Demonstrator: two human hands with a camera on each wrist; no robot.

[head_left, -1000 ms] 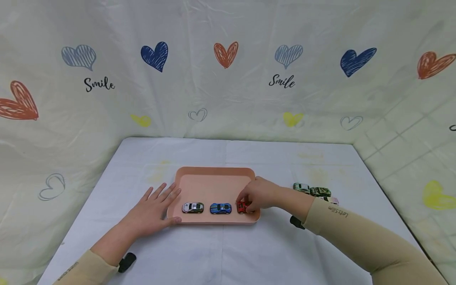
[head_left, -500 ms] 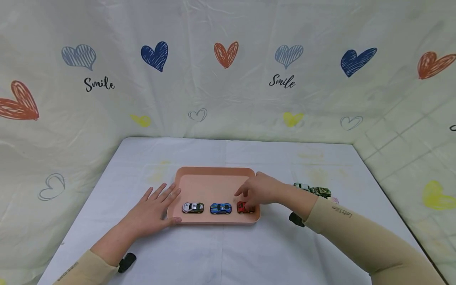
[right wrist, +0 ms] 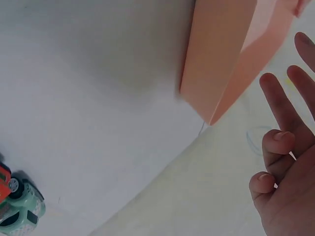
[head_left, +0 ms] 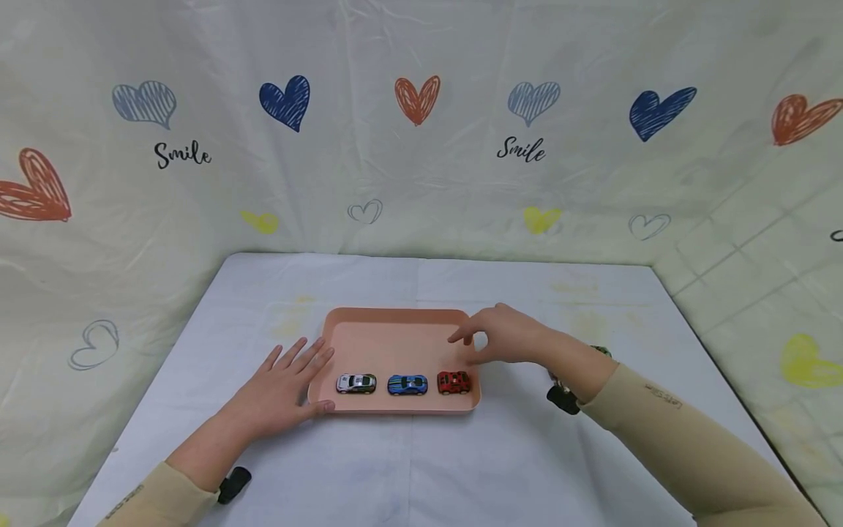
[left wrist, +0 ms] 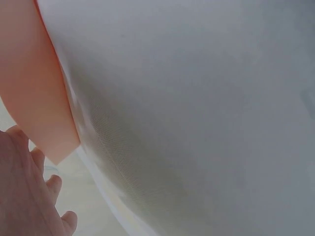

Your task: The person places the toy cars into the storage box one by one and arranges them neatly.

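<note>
A pink tray (head_left: 395, 337) lies on the table and carries a row of toy cars along its near side. A silver toy car (head_left: 356, 383) is at the left, a blue toy car (head_left: 407, 385) in the middle, a red toy car (head_left: 454, 382) at the right. My left hand (head_left: 279, 391) rests against the tray's left edge with its fingers spread straight. Above the tray's right edge hovers my right hand (head_left: 510, 335), holding nothing, its thumb and fingers apart. The right wrist view shows that hand (right wrist: 290, 152) beside the tray's wall (right wrist: 216, 59).
To the right, a green toy car (head_left: 601, 350) is mostly hidden behind the right forearm. The right wrist view has a mint-green toy car (right wrist: 22, 211) and part of an orange-red one (right wrist: 4, 182) at lower left. A patterned curtain (head_left: 421, 168) stands behind the white table (head_left: 408, 468).
My right hand has let go of the red toy car, then lifted and moved right, away from it. The left hand has stayed put on the tray's edge.
</note>
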